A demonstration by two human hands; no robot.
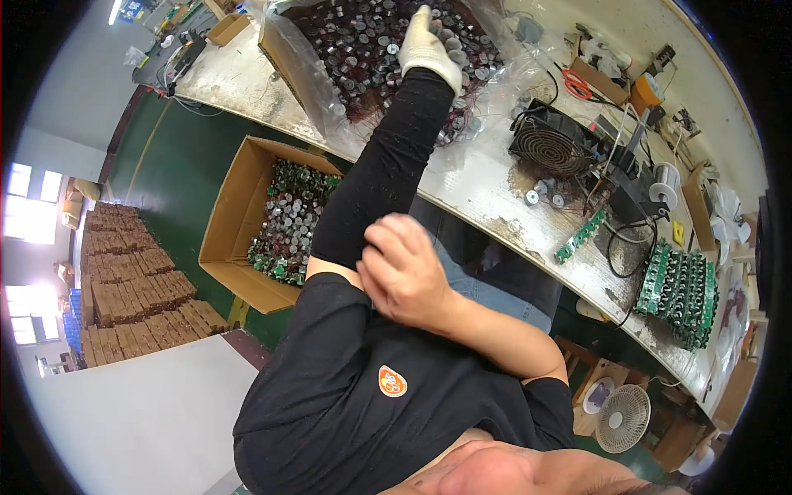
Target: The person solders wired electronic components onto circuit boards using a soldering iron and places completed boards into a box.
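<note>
My left arm stretches up over a carton [290,70] lined with clear plastic, heaped with small silver cylindrical parts, likely motors, among dark red wires. My left hand [427,51], in a white knitted glove, is at the heap with one digit stretched out. Rounded grey shapes lie against its other side; whether they are its fingers or parts in its grasp I cannot make out. A black arm sleeve [379,169] covers that arm from wrist to above the elbow. My bare right hand [402,268] reaches across my chest, its fingers curled closed on the sleeve near its upper edge.
Below the bench [487,194], an open carton [227,223] holds silver parts and green boards. A black fan [549,148], red-handled scissors [576,84], a solder spool [664,183] and stacked green boards [676,293] stand at right. Brown cartons [140,289] fill the far-left floor.
</note>
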